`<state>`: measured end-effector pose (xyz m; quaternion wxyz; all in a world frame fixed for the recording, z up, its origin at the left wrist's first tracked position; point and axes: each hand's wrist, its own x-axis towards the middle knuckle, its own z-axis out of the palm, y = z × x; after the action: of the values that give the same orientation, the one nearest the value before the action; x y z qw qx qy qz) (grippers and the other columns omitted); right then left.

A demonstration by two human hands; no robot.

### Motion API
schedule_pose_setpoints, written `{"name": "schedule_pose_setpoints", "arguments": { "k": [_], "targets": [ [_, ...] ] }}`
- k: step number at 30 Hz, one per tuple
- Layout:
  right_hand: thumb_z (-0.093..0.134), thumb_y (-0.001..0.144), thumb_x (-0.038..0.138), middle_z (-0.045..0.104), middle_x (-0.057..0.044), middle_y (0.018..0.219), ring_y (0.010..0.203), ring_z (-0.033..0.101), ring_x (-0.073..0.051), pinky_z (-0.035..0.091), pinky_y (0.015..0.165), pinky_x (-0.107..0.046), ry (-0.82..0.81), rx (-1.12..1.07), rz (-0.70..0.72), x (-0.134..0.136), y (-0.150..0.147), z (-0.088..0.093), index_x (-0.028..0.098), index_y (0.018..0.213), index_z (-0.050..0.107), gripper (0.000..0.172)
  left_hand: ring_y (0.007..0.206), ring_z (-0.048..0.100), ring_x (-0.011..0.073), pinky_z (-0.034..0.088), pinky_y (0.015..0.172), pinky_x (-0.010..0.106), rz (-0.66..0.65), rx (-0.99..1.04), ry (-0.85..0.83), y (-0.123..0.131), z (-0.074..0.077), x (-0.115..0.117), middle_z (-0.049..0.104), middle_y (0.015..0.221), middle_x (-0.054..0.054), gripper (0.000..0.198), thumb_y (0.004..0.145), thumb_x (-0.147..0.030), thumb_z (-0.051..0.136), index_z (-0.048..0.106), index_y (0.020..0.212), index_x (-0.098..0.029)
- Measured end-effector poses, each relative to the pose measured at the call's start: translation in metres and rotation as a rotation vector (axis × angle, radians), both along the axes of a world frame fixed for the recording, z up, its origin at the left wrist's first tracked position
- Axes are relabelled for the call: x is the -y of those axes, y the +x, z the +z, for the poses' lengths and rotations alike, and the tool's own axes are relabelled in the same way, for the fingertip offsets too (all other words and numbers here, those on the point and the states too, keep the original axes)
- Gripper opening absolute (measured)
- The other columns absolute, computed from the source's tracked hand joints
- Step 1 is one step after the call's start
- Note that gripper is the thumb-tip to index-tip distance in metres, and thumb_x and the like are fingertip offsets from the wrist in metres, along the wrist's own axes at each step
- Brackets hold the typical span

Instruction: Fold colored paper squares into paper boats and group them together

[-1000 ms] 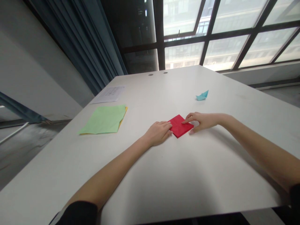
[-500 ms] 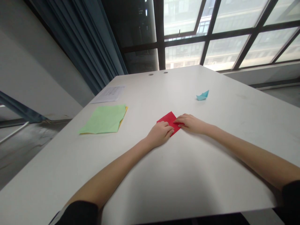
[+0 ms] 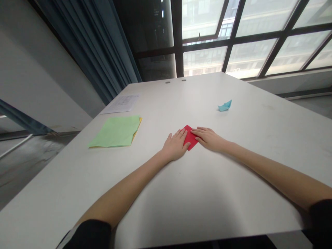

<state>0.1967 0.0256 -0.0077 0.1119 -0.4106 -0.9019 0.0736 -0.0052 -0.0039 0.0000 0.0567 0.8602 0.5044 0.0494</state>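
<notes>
red folded paper [image 3: 190, 139], mid-table and well clear of every edge, shows narrower than a second ago; left hand [image 3: 175, 146] and right hand [image 3: 207, 137], both flat with fingers extended, press the new fold.

Red paper sheet [image 3: 190, 139], folded flat into a small, sharp-edged piece. It lies flat on the white table [image 3: 207, 193], roughly midway between the near and far edges and well clear of the left and right edges. One corner points toward the far edge. Its left side lies under the fingers of the left hand [image 3: 175, 147], its right side under those of the right hand [image 3: 209, 138]; only a narrow wedge shows.
</notes>
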Motion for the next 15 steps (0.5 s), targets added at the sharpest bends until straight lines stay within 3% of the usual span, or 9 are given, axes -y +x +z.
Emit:
{"name": "schedule_pose_setpoints", "arguments": {
  "k": [6,15],
  "targets": [
    [0.017,0.092,0.04,0.028,-0.003,0.146,0.131,0.026,-0.032,0.023,0.102,-0.059,-0.048,0.088,-0.068,0.004,0.007,0.001,0.024,0.139,0.03,0.051,0.135,0.015,0.031,0.017,0.103,0.059,0.103,-0.049,-0.07,-0.002,0.001,-0.001,0.014,0.148,0.014,0.07,0.086,-0.058,0.023,0.018,0.14,-0.014],
    [0.017,0.092,0.041,0.03,-0.008,0.145,0.13,0.029,-0.032,0.026,0.1,-0.058,-0.024,0.101,-0.104,-0.001,0.015,-0.003,0.027,0.138,0.031,0.05,0.135,0.011,0.0336,0.018,0.103,0.058,0.148,-0.043,-0.042,-0.011,-0.006,-0.004,0.014,0.148,0.015,0.075,0.083,-0.063,0.022,0.018,0.14,-0.013]
  ]
}}
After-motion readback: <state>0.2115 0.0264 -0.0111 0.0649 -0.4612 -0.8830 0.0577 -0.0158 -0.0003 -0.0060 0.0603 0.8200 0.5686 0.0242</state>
